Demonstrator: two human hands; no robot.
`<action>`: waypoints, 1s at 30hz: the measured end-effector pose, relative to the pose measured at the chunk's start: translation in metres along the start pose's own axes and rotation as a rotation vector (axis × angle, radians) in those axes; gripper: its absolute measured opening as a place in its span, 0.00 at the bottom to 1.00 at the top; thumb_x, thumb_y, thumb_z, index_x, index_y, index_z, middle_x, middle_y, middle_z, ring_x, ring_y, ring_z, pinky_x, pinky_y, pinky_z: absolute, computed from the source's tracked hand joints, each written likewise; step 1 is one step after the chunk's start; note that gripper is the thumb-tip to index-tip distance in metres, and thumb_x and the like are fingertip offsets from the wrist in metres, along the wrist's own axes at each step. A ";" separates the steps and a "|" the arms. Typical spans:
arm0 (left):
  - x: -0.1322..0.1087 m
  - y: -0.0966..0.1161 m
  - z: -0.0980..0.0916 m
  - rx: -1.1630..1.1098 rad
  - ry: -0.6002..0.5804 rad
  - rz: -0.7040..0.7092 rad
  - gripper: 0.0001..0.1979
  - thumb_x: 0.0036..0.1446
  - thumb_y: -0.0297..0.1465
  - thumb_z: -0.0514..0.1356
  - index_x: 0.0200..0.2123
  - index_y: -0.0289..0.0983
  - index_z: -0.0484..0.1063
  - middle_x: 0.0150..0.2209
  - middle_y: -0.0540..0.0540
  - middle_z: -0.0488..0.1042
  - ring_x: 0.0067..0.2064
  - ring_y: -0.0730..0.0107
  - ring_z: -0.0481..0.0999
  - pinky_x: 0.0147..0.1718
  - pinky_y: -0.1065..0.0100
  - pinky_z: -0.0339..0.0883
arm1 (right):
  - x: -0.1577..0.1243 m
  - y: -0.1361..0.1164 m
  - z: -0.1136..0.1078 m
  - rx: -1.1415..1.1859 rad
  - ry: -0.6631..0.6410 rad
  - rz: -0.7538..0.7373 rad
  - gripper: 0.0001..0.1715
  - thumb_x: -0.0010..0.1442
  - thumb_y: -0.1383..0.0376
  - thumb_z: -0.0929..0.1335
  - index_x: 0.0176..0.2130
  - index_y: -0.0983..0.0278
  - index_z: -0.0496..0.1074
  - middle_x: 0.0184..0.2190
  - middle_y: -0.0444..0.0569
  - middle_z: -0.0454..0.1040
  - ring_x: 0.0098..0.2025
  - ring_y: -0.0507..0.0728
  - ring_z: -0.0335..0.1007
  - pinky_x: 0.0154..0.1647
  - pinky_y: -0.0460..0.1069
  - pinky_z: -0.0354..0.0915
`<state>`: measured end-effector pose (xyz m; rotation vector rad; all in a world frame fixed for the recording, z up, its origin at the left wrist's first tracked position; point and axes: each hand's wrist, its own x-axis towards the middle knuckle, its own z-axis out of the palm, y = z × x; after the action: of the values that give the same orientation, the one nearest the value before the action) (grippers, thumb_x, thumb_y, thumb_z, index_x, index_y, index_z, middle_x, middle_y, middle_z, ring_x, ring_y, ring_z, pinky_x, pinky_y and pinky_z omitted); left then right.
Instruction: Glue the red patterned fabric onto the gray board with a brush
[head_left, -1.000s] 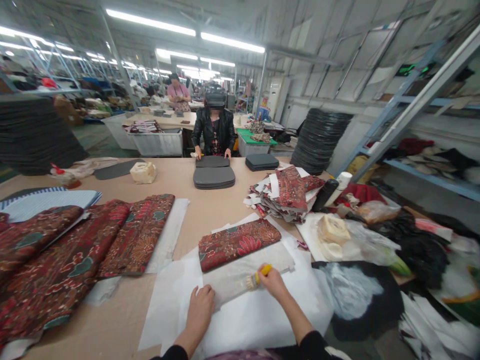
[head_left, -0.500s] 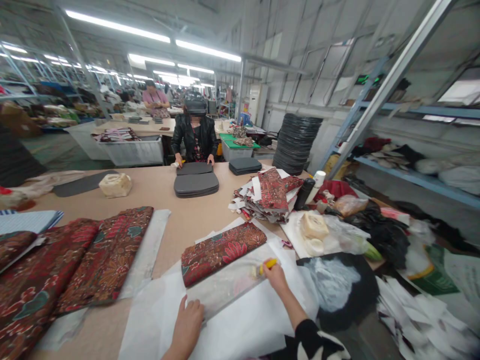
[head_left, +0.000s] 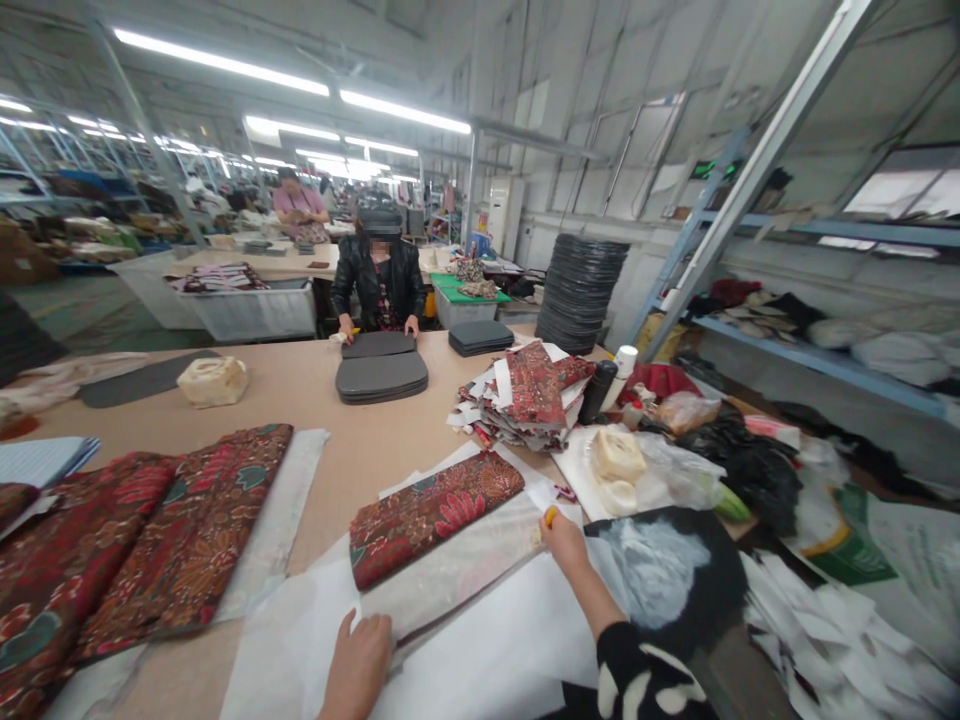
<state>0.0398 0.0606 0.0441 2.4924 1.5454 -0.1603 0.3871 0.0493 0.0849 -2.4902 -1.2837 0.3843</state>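
Note:
My right hand grips a small brush with a yellow handle, its bristles on the right end of a pale translucent strip. That strip is the bare part of a folded red floral fabric piece, which lies on white paper sheets. My left hand presses flat on the strip's near left end, holding nothing.
Red floral fabric lengths lie to the left. A pile of floral pieces, a bottle, plastic bags and a black sheet crowd the right. Across the table a person handles grey pads. Metal shelving stands at right.
My right hand has slid the brush rightward along the strip toward its far end. My left hand stays pressed near the left end. The view has shifted right.

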 end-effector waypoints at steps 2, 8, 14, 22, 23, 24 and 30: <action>0.000 -0.001 0.001 -0.012 0.004 0.000 0.19 0.56 0.24 0.40 0.35 0.37 0.70 0.36 0.44 0.76 0.44 0.64 0.73 0.57 0.53 0.46 | 0.002 0.000 -0.002 -0.013 -0.014 -0.072 0.09 0.59 0.61 0.63 0.35 0.64 0.68 0.27 0.49 0.75 0.31 0.55 0.71 0.30 0.45 0.57; 0.003 -0.004 0.004 -0.010 0.018 0.007 0.18 0.57 0.26 0.40 0.35 0.38 0.70 0.37 0.45 0.76 0.44 0.66 0.73 0.57 0.55 0.46 | 0.004 -0.005 -0.002 -0.028 -0.048 -0.058 0.09 0.57 0.60 0.64 0.35 0.63 0.68 0.27 0.48 0.75 0.32 0.54 0.71 0.31 0.45 0.57; 0.006 -0.007 0.003 -0.028 0.040 0.006 0.18 0.57 0.27 0.40 0.34 0.39 0.70 0.36 0.46 0.76 0.44 0.65 0.73 0.56 0.55 0.47 | 0.015 0.003 -0.020 -0.063 -0.025 -0.027 0.11 0.58 0.58 0.64 0.36 0.63 0.69 0.28 0.49 0.76 0.34 0.54 0.72 0.33 0.45 0.58; 0.020 -0.016 0.001 -0.102 0.105 0.004 0.16 0.58 0.30 0.42 0.36 0.41 0.70 0.40 0.47 0.77 0.45 0.67 0.73 0.55 0.56 0.50 | 0.017 0.017 -0.024 -0.075 -0.010 0.023 0.11 0.57 0.59 0.65 0.33 0.64 0.70 0.30 0.53 0.76 0.36 0.56 0.72 0.34 0.46 0.60; 0.024 -0.017 -0.001 -0.107 0.115 0.001 0.16 0.58 0.30 0.43 0.37 0.41 0.70 0.40 0.47 0.77 0.46 0.67 0.73 0.54 0.57 0.51 | 0.017 0.019 -0.023 -0.071 -0.009 0.022 0.10 0.56 0.59 0.65 0.33 0.64 0.70 0.30 0.52 0.76 0.36 0.56 0.72 0.35 0.46 0.60; 0.027 -0.018 -0.004 -0.111 0.125 -0.002 0.16 0.57 0.30 0.43 0.38 0.41 0.70 0.41 0.47 0.76 0.46 0.67 0.73 0.53 0.58 0.52 | 0.016 0.020 -0.021 -0.068 -0.002 0.026 0.10 0.56 0.59 0.65 0.33 0.64 0.70 0.30 0.52 0.76 0.36 0.56 0.72 0.35 0.46 0.60; 0.050 -0.021 -0.032 -0.120 0.154 -0.009 0.15 0.56 0.28 0.45 0.41 0.40 0.69 0.42 0.47 0.76 0.46 0.68 0.73 0.48 0.64 0.58 | 0.019 0.037 -0.023 0.039 0.032 0.095 0.09 0.54 0.61 0.64 0.29 0.64 0.69 0.30 0.53 0.75 0.37 0.57 0.72 0.36 0.47 0.61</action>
<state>0.0429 0.1205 0.0625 2.4538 1.5737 0.1227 0.4333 0.0414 0.0898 -2.5204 -1.1379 0.3859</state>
